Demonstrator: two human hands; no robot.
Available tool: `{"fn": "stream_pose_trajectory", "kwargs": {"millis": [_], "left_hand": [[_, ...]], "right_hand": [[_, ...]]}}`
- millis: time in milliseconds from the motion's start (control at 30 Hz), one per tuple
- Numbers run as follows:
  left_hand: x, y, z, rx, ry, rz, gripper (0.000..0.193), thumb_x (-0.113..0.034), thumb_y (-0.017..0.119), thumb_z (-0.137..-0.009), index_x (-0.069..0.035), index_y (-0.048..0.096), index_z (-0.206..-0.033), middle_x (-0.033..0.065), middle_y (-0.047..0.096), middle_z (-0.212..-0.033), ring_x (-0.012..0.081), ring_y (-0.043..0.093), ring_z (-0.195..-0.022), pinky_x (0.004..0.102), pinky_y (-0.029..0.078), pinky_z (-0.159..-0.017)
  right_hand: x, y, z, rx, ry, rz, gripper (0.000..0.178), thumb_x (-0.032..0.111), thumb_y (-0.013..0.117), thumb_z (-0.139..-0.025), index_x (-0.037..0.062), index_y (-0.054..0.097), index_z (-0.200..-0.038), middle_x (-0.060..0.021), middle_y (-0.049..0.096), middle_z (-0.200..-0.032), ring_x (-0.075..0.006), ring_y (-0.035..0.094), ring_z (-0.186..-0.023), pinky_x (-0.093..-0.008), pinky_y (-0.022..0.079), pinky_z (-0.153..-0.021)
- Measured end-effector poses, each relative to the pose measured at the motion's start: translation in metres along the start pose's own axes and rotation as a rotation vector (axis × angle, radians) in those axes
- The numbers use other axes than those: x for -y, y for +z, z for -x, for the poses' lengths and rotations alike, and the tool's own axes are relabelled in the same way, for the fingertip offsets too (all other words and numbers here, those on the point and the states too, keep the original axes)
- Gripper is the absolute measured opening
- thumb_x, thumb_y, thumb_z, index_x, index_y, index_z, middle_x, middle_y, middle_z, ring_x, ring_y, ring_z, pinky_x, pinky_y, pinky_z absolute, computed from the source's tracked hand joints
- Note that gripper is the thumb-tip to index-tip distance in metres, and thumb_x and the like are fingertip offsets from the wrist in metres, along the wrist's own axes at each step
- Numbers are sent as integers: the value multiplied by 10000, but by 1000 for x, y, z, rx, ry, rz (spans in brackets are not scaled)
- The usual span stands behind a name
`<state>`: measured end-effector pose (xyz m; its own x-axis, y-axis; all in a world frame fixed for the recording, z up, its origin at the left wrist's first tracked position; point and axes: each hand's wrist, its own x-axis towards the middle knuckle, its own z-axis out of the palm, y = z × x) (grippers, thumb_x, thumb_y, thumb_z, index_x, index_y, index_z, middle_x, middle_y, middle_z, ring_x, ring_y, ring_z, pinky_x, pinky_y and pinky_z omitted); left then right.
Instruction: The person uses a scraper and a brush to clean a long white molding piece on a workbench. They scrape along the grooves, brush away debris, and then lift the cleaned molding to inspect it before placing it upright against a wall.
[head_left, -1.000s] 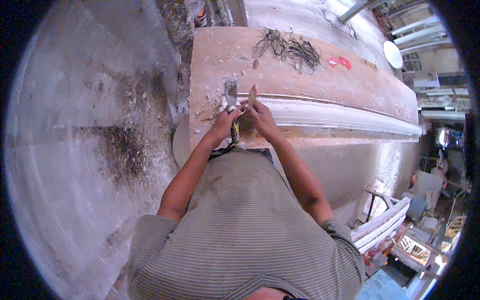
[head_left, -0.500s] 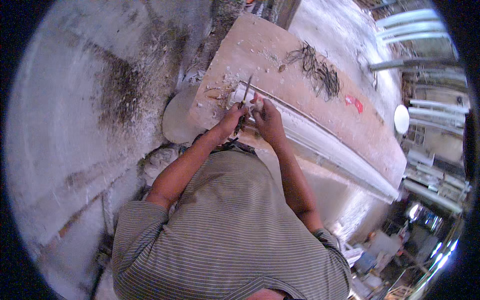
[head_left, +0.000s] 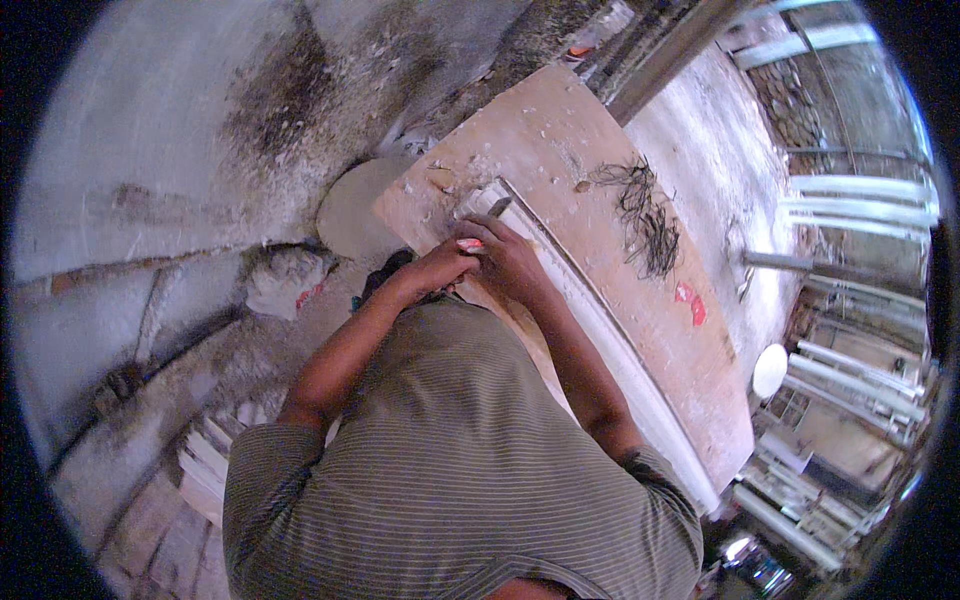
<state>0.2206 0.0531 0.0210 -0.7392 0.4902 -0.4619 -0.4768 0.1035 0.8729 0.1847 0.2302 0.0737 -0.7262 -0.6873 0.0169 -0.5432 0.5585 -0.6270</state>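
Note:
My left hand (head_left: 443,268) and my right hand (head_left: 512,264) meet at the near end of a long white moulding (head_left: 597,326), both with fingers curled. Between them shows a small red-and-white piece (head_left: 469,243), at the right hand's fingers and touching or nearly touching the left fingertips. What the left hand grips is hidden. A short dark grey, blade-like shape (head_left: 499,207) shows just past the right knuckles; whether it belongs to a tool I cannot tell. Beneath lies a pinkish-brown board (head_left: 560,130) strewn with white crumbs.
A tangle of dark wire or fibre (head_left: 645,222) and a red scrap (head_left: 690,303) lie on the board. A whitish bag (head_left: 285,282) sits at left, near a rounded grey slab (head_left: 360,205). White strips (head_left: 855,385) are stacked at right, near a white disc (head_left: 769,371).
The view has turned, swinging the board and moulding steeper. My hands have come together. The thin-bladed tool upright in my left hand before no longer shows plainly.

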Motion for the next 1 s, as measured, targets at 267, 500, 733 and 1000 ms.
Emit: {"fn": "stream_pose_trajectory", "kwargs": {"millis": [267, 500, 733, 1000], "left_hand": [[-4, 12, 23, -336, 183, 170, 523, -520, 464, -981, -67, 566, -1221, 68, 616, -1155, 187, 587, -981, 331, 460, -884], [-7, 3, 18, -424, 269, 219, 473, -89, 550, -774, -39, 518, -1243, 90, 547, -1201, 198, 551, -1068, 356, 430, -983], [-13, 8, -6, -475, 341, -219, 692, -178, 764, -735, -57, 432, -1330, 146, 494, -1270, 292, 525, -1147, 389, 476, -968], [-37, 13, -2, -439, 461, -432, 824, -179, 831, -694, -56, 392, -1381, 204, 395, -1392, 340, 455, -1261, 407, 487, -973]], "right_hand": [[0, -8, -18, 137, -62, -61, 418, 117, 710, -812, 36, 556, -1192, -210, 557, -1168, -418, 560, -1106, -455, 481, -933], [-20, 17, -36, -362, 452, -667, 230, 116, 672, -848, -3, 598, -1031, -118, 685, -898, -243, 650, -832, -366, 512, -771], [4, 11, -44, -594, 436, -717, 141, 150, 687, -888, 24, 629, -914, -7, 634, -775, -114, 566, -698, -299, 458, -637], [5, 5, -47, -734, 519, -715, 219, 233, 703, -900, 24, 641, -885, 4, 601, -729, -95, 529, -661, -280, 426, -602]]}}
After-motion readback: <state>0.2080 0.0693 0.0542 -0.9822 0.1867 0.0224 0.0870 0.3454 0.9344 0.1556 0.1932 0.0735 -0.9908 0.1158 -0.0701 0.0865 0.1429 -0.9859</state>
